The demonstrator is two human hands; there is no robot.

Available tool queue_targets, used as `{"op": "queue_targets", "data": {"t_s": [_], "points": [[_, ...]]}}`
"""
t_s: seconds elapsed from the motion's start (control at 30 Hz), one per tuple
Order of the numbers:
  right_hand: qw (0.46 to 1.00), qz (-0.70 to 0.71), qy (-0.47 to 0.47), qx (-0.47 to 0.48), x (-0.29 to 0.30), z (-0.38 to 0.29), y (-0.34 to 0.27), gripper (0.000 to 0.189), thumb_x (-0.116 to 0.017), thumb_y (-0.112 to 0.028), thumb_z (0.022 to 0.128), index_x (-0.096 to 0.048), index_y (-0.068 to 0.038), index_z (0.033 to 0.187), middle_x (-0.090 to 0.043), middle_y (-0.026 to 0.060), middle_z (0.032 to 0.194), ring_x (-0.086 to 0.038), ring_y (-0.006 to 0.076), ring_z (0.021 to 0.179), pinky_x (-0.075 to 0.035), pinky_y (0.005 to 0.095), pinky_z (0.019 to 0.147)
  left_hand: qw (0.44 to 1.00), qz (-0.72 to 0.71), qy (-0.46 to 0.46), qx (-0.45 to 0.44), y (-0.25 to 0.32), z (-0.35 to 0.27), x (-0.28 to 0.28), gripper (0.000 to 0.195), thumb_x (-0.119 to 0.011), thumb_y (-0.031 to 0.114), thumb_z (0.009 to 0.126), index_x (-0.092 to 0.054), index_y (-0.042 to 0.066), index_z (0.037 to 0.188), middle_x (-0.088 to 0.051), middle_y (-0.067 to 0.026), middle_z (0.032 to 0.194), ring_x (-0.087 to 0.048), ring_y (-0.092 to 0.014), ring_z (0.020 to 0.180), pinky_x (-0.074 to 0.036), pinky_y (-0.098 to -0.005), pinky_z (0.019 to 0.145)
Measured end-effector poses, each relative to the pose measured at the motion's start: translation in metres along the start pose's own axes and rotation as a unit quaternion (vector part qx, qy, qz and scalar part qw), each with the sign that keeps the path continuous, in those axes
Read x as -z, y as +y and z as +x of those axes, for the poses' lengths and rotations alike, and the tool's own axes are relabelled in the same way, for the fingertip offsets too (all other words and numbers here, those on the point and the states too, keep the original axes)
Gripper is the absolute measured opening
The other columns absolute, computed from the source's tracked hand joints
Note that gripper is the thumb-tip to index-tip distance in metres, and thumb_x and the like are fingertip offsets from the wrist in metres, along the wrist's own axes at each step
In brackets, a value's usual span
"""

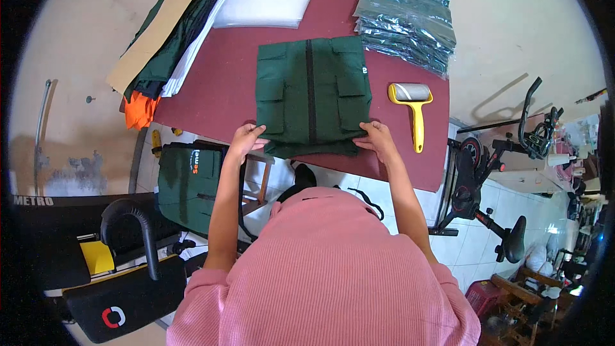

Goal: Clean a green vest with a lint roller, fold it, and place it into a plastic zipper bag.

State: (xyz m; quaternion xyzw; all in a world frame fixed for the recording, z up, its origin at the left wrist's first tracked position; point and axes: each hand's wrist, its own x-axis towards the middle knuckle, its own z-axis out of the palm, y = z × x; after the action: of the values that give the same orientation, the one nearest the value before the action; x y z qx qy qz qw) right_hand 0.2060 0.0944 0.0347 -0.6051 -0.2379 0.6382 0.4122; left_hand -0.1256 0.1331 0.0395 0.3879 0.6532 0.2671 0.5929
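Observation:
A dark green vest with a black front zipper and flap pockets lies folded on the maroon tabletop. My left hand pinches its near left corner between thumb and fingers. At the near right corner, my right hand grips the cloth the same way. Below the pockets, the vest's near edge is bent into a fold that reaches the table's front edge. To the right of the vest rests a lint roller with a yellow handle and a grey roll.
Clear plastic bags lie at the back. Bagged green garments are stacked back right. Folded garments with a cardboard strip sit back left. More green garments lie below the table's left side. An exercise bike stands right.

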Motion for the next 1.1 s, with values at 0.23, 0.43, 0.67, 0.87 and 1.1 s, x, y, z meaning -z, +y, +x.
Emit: {"op": "queue_targets", "data": {"t_s": [0.23,0.43,0.67,0.87,1.1], "points": [[0.996,-0.014,0.074,0.056,-0.001,-0.001,0.018,0.011,-0.05,-0.011,0.08,-0.045,-0.004,0.073,-0.05,0.0056,0.076,-0.055,0.0162,0.065,-0.054,0.0344,0.064,0.997,-0.078,-0.014,0.014,-0.013,-0.008,0.002,0.008,-0.057,0.015,0.081,-0.053,0.008,0.081,-0.055,-0.0011,0.086,-0.053,-0.011,0.075,-0.047,-0.0259,0.07],[0.991,0.023,0.093,0.095,-0.001,-0.005,0.025,0.018,-0.06,-0.009,0.074,-0.045,-0.004,0.066,-0.051,0.0034,0.065,-0.053,0.0136,0.06,-0.054,0.0339,0.053,0.989,-0.141,-0.024,-0.027,-0.036,-0.005,0.003,0.011,-0.061,0.01,0.076,-0.054,0.007,0.068,-0.057,-0.0004,0.074,-0.052,-0.008,0.068,-0.044,-0.0224,0.066],[0.952,-0.229,0.15,0.139,0.007,-0.012,0.02,0.025,-0.067,-0.013,0.071,-0.05,-0.001,0.086,-0.052,0.0062,0.071,-0.053,0.0135,0.063,-0.049,0.0281,0.052,0.988,-0.007,0.065,-0.139,-0.05,-0.002,-0.001,0.026,-0.07,0.011,0.068,-0.051,0.004,0.084,-0.054,-0.003,0.078,-0.049,-0.009,0.064,-0.043,-0.0235,0.059],[0.829,-0.476,0.199,0.214,0.0,0.003,-0.011,0.041,-0.065,-0.019,0.068,-0.049,-0.001,0.101,-0.046,0.0196,0.113,-0.045,0.0325,0.102,-0.038,0.0417,0.084,0.924,0.246,0.119,-0.267,0.0,0.004,-0.007,0.068,-0.073,0.017,0.063,-0.039,0.0,0.12,-0.035,-0.0218,0.122,-0.033,-0.036,0.116,-0.025,-0.0408,0.099],[0.702,-0.564,0.216,0.378,-0.054,0.065,-0.031,0.051,-0.052,-0.024,0.079,-0.039,-0.004,0.124,-0.028,0.0131,0.136,-0.022,0.0309,0.127,-0.019,0.0483,0.101,0.781,0.443,0.194,-0.395,0.048,0.057,-0.051,0.062,-0.055,0.029,0.079,-0.032,0.007,0.131,-0.021,-0.0154,0.139,-0.02,-0.037,0.127,-0.013,-0.0555,0.1]]}}
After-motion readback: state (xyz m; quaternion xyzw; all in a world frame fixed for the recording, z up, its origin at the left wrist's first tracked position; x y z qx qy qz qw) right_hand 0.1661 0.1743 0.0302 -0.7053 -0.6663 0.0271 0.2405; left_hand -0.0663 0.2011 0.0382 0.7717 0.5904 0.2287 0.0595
